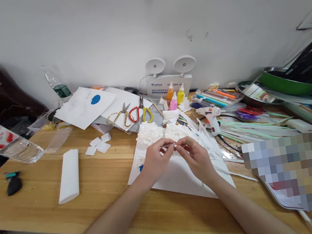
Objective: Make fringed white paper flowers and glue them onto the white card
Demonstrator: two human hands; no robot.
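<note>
My left hand [158, 158] and my right hand [195, 158] meet over a white sheet of paper [182, 188]. Their thumbs and forefingers pinch together around a tiny white piece [175, 145], mostly covered by the fingertips; what it is made of I cannot make out. Just beyond the fingers sits a lumpy white crumbly mass [149, 131], spread in clumps across the sheet's far part. A small blue patch [141, 168] shows beside my left wrist.
Scissors [120, 115], red- and yellow-handled pliers, and a glue gun [213, 120] lie behind the sheet. Paint bottles [180, 95] stand near the wall. To the left are paper squares [97, 144], a white flat-oval block [68, 175] and a leaning water bottle [4, 138].
</note>
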